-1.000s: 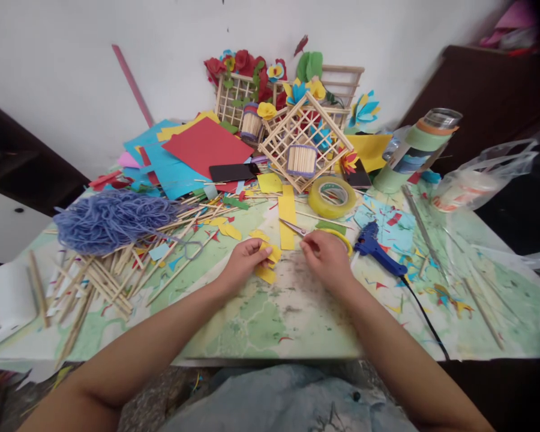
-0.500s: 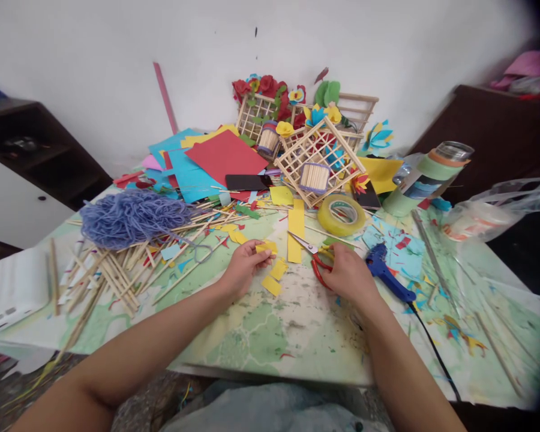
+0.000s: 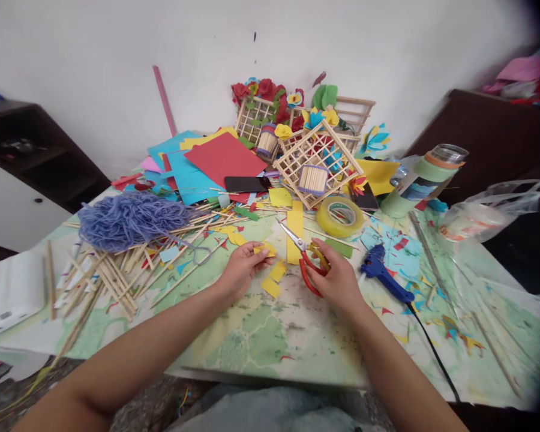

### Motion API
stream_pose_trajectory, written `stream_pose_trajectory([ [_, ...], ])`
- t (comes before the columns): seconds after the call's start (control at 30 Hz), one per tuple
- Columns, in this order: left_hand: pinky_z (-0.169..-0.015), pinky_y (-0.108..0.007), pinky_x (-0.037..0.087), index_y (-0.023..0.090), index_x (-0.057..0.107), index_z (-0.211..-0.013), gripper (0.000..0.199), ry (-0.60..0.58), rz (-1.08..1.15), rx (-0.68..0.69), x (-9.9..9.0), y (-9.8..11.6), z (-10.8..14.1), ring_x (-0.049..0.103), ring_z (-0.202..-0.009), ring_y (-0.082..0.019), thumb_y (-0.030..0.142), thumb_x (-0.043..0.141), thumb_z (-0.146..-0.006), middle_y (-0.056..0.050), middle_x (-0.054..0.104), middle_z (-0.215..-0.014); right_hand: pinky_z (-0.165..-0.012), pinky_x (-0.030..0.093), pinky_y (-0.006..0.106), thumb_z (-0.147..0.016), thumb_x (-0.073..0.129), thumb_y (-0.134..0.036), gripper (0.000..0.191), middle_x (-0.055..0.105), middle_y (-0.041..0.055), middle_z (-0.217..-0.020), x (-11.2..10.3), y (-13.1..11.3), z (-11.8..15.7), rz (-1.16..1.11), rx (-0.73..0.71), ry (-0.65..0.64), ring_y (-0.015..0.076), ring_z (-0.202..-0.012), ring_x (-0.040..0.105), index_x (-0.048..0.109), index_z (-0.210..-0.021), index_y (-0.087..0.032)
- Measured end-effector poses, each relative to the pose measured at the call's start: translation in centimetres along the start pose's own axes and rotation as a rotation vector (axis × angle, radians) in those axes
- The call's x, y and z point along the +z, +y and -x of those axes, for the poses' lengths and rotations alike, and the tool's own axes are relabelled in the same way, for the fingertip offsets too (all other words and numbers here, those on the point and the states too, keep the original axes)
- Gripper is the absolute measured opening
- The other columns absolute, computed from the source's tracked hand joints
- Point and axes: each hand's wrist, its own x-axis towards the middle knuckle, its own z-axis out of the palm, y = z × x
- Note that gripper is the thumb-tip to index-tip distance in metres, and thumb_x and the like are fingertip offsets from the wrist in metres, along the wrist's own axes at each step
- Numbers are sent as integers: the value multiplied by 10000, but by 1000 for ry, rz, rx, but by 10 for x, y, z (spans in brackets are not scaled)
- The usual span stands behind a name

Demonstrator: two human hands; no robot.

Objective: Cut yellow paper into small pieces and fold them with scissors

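Between the thumb and fingers of my left hand (image 3: 244, 270) is a small piece of yellow paper (image 3: 265, 248). Two cut yellow paper squares (image 3: 270, 286) lie on the table just to the right of that hand. My right hand (image 3: 337, 276) is closed around the red and yellow handles of a pair of scissors (image 3: 300, 245). The blades point up and to the left, toward the left hand's paper, but stay apart from it. Behind the scissors lies a long yellow paper strip (image 3: 296, 225), partly covered by them.
A blue glue gun (image 3: 387, 276) with a black cord lies right of my right hand, near a roll of yellow tape (image 3: 339, 216). Blue yarn (image 3: 135, 219) and thin sticks (image 3: 112, 279) cover the left. Stick lattices (image 3: 319, 162), coloured paper and a bottle (image 3: 425, 180) stand behind.
My right hand has brought the scissors leftward, lifting them over the yellow strip and nearer my left hand. The left hand holds its yellow piece in nearly the same place.
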Motion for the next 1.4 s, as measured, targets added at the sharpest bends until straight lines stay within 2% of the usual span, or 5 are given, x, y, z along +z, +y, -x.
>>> stream_pose_trajectory([
  [0.33, -551, -136, 443, 165, 537, -862, 348, 68, 77, 15, 0, 2, 0, 572, -555, -45, 139, 761, -597, 25, 639, -681, -677, 479, 319, -696, 624, -417, 537, 651, 88, -1068, 5, -10, 7, 160, -21, -120, 206, -770, 628, 530, -1180, -203],
  [0.6, -552, -130, 458, 160, 535, -891, 356, 75, 106, 27, -1, 2, -1, 575, -560, -41, 119, 746, -608, 13, 645, -720, -723, 443, 338, -718, 581, -473, 598, 617, 128, -1057, 2, -24, 8, 321, -54, -185, 251, -859, 604, 481, -1215, -156],
  [0.9, -601, -183, 480, 141, 579, -866, 277, 64, 18, 102, -1, 4, -1, 619, -621, -76, 266, 723, -666, -5, 640, -781, -698, 435, 324, -743, 577, -468, 589, 623, 115, -1034, 3, -21, 7, 319, -26, -211, 242, -828, 601, 462, -1243, -179],
  [1.1, -612, -179, 469, 150, 570, -879, 316, 84, -19, 125, -1, 4, 0, 612, -612, -72, 229, 745, -628, 21, 622, -733, -683, 434, 313, -785, 536, -443, 598, 615, 107, -1030, -1, -20, 7, 289, -30, -227, 228, -821, 602, 430, -1303, -164],
  [1.4, -614, -177, 455, 153, 557, -825, 295, 31, 64, 125, -1, 4, 2, 592, -607, -68, 177, 751, -605, 20, 634, -714, -690, 416, 307, -756, 538, -509, 579, 598, 88, -913, 3, -30, 13, 350, -85, -295, 233, -810, 578, 508, -1234, -183],
])
